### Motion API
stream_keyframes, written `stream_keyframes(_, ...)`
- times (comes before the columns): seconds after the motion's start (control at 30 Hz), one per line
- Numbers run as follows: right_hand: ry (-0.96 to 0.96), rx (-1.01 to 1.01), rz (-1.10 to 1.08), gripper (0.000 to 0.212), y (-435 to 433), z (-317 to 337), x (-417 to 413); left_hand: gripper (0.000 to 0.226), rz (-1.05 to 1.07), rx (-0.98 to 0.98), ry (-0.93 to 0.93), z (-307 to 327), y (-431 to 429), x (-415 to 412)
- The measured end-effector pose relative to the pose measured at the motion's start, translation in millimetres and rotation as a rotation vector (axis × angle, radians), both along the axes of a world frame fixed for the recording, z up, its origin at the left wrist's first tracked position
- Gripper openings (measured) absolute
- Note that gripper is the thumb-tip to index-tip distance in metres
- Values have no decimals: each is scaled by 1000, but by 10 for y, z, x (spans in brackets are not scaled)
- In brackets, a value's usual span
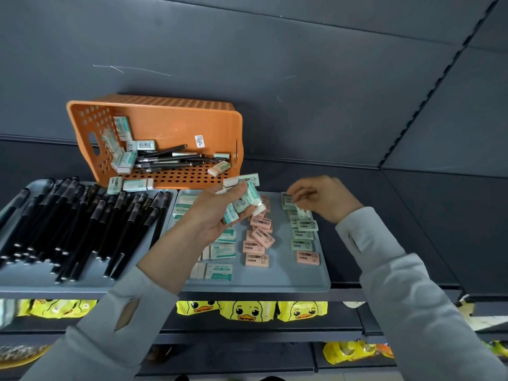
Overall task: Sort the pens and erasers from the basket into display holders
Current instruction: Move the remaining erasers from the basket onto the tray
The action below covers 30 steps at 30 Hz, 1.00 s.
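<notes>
- While my left hand [217, 215] clutched a bunch of erasers [251, 195], my right hand [323, 199] pinched a green eraser [288, 201] over the eraser tray [280, 276].
- Behind them, the tipped orange basket [170, 125] held black pens [165, 158].

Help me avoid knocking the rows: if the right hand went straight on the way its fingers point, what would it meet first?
The right hand would meet the green erasers heading the right column; depth unclear.
</notes>
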State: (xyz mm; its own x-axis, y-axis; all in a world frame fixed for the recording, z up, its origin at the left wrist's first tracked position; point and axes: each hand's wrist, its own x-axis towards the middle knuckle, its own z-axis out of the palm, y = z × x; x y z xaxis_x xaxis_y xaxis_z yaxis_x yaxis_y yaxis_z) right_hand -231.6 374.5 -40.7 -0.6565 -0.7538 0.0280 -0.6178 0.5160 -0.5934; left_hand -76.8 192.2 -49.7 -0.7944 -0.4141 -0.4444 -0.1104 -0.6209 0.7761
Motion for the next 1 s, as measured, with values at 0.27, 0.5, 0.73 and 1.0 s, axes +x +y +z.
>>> stream_keyframes(0.27,73,32,40,37,-44,-128,105,19,-39,-9,13,40,3,4)
stream_keyframes(0.5,36,-35,63,42,-41,-108,164,18,-67,-21,-8,51,36,-14)
stream_keyframes(0.73,-439,-467,-40,12,-256,64,222,26,-188,-24,-13,97,208,-124)
stream_keyframes(1.0,-293,-428,-387,20,16,-131,-272,21,-15,87,14,101,53,-95)
